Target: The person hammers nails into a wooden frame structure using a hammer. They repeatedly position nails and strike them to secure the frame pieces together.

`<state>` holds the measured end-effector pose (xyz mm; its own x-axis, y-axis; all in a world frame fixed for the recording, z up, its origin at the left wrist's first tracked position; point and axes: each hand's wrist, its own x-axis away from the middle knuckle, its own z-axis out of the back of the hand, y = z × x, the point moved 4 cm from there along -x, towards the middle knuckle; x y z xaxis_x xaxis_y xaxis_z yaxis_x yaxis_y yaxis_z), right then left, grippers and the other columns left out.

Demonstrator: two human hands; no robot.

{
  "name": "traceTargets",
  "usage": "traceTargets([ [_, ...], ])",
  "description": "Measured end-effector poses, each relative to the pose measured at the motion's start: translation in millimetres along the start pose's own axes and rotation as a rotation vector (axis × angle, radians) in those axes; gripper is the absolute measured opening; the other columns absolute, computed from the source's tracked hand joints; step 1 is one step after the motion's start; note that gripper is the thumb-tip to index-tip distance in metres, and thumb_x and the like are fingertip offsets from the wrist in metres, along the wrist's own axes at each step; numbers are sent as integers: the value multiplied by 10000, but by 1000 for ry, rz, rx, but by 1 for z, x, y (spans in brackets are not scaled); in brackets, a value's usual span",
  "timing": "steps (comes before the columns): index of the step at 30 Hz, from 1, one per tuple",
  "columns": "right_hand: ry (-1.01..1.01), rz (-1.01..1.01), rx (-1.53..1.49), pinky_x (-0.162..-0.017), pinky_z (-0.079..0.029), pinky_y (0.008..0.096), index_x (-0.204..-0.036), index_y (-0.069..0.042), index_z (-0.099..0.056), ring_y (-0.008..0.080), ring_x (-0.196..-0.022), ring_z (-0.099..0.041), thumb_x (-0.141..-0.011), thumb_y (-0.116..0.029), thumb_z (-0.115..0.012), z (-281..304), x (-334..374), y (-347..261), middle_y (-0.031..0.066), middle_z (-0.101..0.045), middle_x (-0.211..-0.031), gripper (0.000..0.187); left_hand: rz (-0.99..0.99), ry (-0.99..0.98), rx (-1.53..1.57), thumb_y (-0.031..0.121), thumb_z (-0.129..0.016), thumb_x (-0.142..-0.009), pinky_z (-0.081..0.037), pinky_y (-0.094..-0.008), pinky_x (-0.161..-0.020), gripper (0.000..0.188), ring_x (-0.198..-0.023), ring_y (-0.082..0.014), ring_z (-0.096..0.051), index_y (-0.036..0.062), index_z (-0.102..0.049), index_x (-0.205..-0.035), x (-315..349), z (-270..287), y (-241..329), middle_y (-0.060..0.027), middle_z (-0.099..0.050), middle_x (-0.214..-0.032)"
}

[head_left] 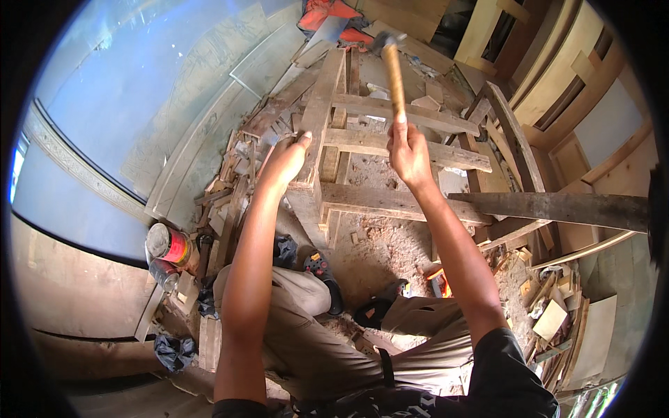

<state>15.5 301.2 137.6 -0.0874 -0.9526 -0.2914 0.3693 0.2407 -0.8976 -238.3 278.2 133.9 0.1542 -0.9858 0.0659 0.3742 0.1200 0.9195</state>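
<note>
My right hand (410, 155) is closed round the wooden handle of a hammer (395, 82). The hammer stands raised over the wooden frame, its dark head at the top and a little blurred. My left hand (286, 161) is closed at the left edge of a thick wooden beam (324, 97), thumb on top and the other fingers mostly hidden. This beam runs away from me and forms the left side of the frame. Several rough crosspieces (376, 141) join it and extend rightward beneath the hammer.
Wood scraps (226, 188) lie along the left wall. A red-labelled can (168, 245) stands at the left. One plank (550, 206) juts in from the right. Pale wooden panels (557, 76) lean at the back right. Sawdust and chips (380, 244) cover the floor near my feet.
</note>
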Motion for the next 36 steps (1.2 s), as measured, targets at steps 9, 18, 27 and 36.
traceTargets([
  [9, -182, -299, 210, -622, -495, 527, -789, 82, -613, 528, -711, -605, -1017, -506, -369, -12, -1, 67, 368, -593, -734, 676, -48, 33, -154, 456, -507, -974, -382, -406, -1055, 575, -1252, -351, -541, -25, -588, -1280, -14, 0, -15, -235, -603, -1299],
  [18, -140, -581, 189, -590, -543, 475, -785, 116, -647, 381, -578, -681, -1008, -504, -387, 45, 18, 117, 255, -636, -623, 709, 105, -109, -28, 565, -513, -944, -199, -362, -1173, 783, -1459, -257, -282, -16, -400, -1458, -6, -7, 0, -168, -346, -1553],
  [27, -223, -538, 398, -671, -545, 502, -892, 120, -655, 477, -753, -671, -987, -586, -353, 80, 15, 117, 325, -653, -775, 775, 53, -44, 8, 467, -504, -980, -282, -361, -1135, 661, -1397, -280, -395, -45, -470, -1396, -9, -6, -3, -187, -456, -1479],
  [36, 153, -72, 468, -716, -514, 553, -852, 82, -648, 533, -776, -623, -1009, -448, -421, 61, 43, 93, 356, -613, -767, 598, 2, -98, -43, 500, -515, -966, -214, -359, -1171, 739, -1442, -269, -319, -51, -400, -1444, -17, 0, -9, -180, -369, -1536],
])
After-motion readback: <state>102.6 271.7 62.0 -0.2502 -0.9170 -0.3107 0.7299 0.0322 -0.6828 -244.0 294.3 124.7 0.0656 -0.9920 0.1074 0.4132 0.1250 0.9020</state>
